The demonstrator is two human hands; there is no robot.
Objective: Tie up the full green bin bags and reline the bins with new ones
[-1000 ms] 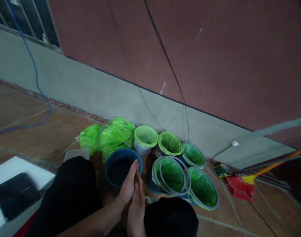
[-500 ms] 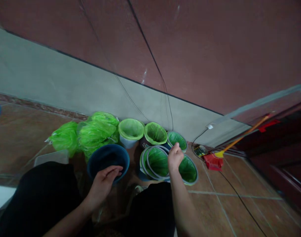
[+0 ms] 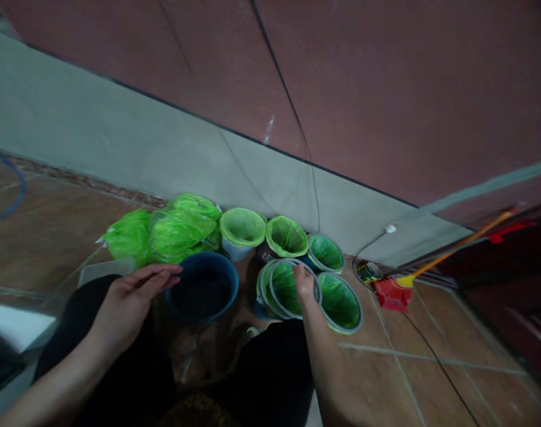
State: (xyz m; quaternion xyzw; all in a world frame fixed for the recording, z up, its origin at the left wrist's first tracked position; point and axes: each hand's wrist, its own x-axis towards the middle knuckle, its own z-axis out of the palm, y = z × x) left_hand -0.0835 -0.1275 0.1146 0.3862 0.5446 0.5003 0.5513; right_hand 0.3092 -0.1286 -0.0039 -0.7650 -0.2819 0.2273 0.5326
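Note:
My left hand [image 3: 130, 299] is beside the left rim of a dark blue bucket [image 3: 233, 284], fingers stretched out and the thumb close under them; nothing shows in it. Inside the bucket it is dark. My right hand [image 3: 304, 284] is over the mouth of a stack of nested bins [image 3: 265, 290] with grey rims and green liner bags; its fingers are partly hidden, so I cannot tell if they grip. Right of the stack stands another green-lined bin [image 3: 341, 302]. Behind them are a white lined bin [image 3: 237, 249], a dark lined bin [image 3: 266, 250] and a grey-rimmed lined bin [image 3: 327, 254].
Bunched bright green mesh-like bags [image 3: 181, 231] lie by the wall, left of the bins. A clear plastic container [image 3: 105, 270] is near my knee. At right are a red broom [image 3: 392, 295] with an orange handle and a black cable [image 3: 434, 356]. A blue hose [image 3: 16, 201] lies far left.
My left hand has moved left, from over the blue bucket to beside its rim. My right hand has shifted left and down over the nested bins. The view has shifted slightly.

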